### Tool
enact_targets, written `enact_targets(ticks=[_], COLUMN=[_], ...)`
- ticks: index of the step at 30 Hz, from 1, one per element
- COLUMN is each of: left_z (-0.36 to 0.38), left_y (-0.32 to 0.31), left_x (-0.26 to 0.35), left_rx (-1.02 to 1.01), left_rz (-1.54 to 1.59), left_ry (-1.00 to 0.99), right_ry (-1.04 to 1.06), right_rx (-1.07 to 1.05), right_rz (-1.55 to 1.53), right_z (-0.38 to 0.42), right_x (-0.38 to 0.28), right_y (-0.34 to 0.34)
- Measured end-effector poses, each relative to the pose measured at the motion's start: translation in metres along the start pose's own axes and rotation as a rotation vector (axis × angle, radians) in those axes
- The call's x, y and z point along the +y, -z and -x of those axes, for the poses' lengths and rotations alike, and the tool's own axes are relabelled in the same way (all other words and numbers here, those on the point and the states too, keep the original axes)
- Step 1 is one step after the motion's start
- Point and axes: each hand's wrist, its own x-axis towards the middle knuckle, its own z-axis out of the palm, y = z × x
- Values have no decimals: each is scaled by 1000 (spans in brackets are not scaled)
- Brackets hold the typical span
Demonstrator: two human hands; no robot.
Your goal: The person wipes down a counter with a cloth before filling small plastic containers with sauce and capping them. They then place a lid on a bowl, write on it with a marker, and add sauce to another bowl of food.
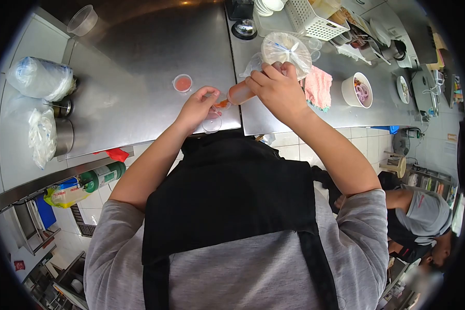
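My right hand (280, 92) is wrapped around a squeeze bottle (239, 93) of orange-pink sauce, tipped so its nozzle end points left. That end is right at a small clear sauce cup (221, 104), which has some orange sauce in it. My left hand (195, 108) pinches this cup at its left side, over the steel counter. Below the cup, a clear round lid (212, 123) shows near the counter's front edge. Another small cup (182, 82) full of pinkish sauce stands upright on the counter, just beyond my left hand.
A plastic-wrapped round container (289, 51) and a pink cloth (318, 89) lie beyond my right hand. Farther right stands a white bowl (357, 91) with sliced onion. A clear tub (82, 20) sits back left, wrapped bags (41, 77) at left. Another person (423, 214) is behind at right.
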Motion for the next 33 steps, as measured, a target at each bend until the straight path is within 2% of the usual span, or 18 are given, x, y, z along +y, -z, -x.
enact_targets(ticks=[14,23,25,26,28,29,30,31,33], left_z=[-11,-13,-13,-14,-14,-19,-21,-22,-21], left_y=[3,-1,-1,1,2,8,10,10,12], left_x=[1,7,7,4,3,-2,-4,-4,3], left_rx=[-72,-98,-99,-97,-76,-103,-82,-57,-39], left_rz=[146,163,174,170,154,103,23,-58,-195], left_ry=[16,-10,-25,-24,17,38,37,37,30], right_ry=[-31,-137,-305,-302,-556,-765,-847,-934,-902], right_rx=[-58,-71,-72,-65,-155,-196,-168,-265,-134], right_rz=[-14,-64,-328,-320,-896,-1311,-1547,-1650,-1842], right_z=[-8,7,18,26,45,51,58,56,55], right_x=[16,21,20,19,19,15,10,12,13], right_y=[4,-1,-2,-6,-19,-18,-24,-12,-9])
